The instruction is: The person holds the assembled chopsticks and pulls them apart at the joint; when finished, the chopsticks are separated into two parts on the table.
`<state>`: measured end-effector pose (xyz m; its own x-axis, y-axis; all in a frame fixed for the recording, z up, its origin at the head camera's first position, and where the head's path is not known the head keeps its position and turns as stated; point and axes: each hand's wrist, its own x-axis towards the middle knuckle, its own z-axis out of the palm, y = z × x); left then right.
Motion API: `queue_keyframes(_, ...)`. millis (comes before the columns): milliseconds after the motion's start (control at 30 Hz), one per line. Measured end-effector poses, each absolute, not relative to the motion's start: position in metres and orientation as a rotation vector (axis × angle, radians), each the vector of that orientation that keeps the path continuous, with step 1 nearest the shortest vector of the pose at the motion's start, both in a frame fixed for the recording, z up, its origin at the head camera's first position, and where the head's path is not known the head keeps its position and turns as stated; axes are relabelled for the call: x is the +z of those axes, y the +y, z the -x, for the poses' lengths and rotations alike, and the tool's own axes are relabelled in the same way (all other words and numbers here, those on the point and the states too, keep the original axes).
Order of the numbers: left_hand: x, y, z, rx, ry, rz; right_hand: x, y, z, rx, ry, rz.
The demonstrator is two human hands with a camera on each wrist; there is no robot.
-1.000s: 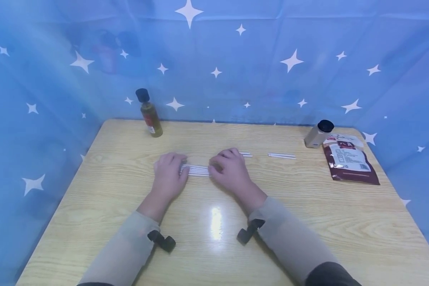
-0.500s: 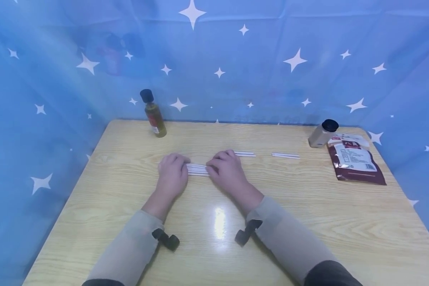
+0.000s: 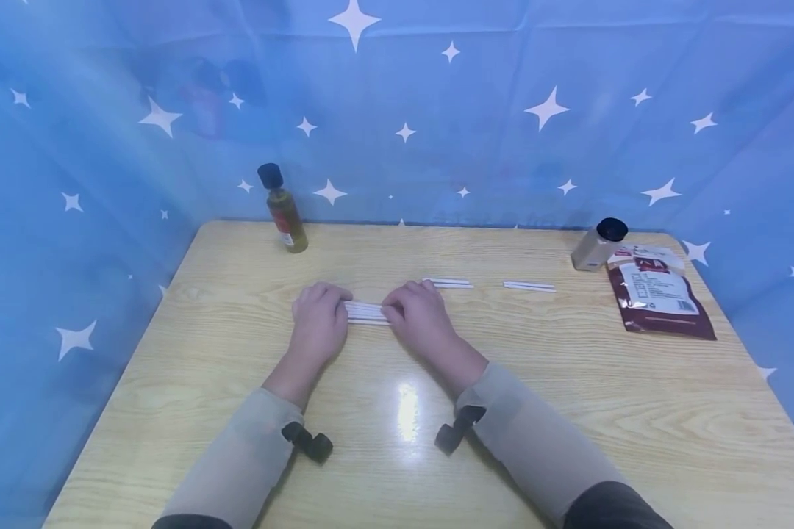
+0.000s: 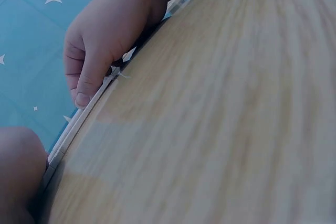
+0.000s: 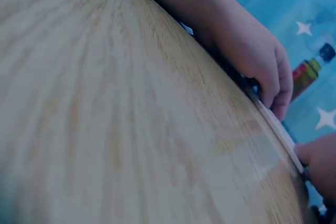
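Observation:
Several thin white sticks [image 3: 365, 312] lie side by side on the wooden table between the two hands. At their left end the left hand [image 3: 320, 319] grips them, thumb on the near side and fingers beyond. The right hand [image 3: 420, 316] pinches the other end between thumb and curled fingers. In the left wrist view, the right hand [image 4: 107, 32] has its thumb against the sticks [image 4: 71, 129], which lie flat on the tabletop. The right wrist view shows the left hand [image 5: 257, 51] at the far end of the sticks [image 5: 278, 127]. Both stick ends are hidden by the hands.
Just behind the right hand lies a pair of white sticks [image 3: 453, 283], with another pair [image 3: 529, 286] farther right. A dark-capped bottle [image 3: 287, 220] stands back left. A black-lidded jar [image 3: 597, 246] and a maroon packet [image 3: 658, 294] sit back right, before a blue starry curtain [image 3: 397, 88].
The hands have come slightly closer together along the sticks, and the farther sticks in the row look more tightly packed. The head view has shifted a little.

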<state>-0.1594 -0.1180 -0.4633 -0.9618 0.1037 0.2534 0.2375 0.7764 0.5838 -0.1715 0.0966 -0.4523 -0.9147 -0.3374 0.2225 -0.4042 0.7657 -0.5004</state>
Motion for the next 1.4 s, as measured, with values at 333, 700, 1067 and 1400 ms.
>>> queue_keyframes(333, -0.467, -0.119, 0.161, -0.893, -2.785, 0.264, -0.456, 0.098, 0.169, 0.882, -2.876, -0.531)
queue_keyframes(700, -0.461, -0.118, 0.161, -0.862, -2.797, 0.18, -0.453, 0.103, 0.167, 1.039, -2.791, -0.452)
queue_keyframes(1067, -0.464, -0.12, 0.163, -0.876, -2.802, 0.252, -0.451, 0.104, 0.166, 1.118, -2.688, -0.486)
queue_keyframes(1400, -0.465, -0.12, 0.162, -0.868, -2.736, 0.38, -0.445, 0.106, 0.16, 1.121, -2.714, -0.513)
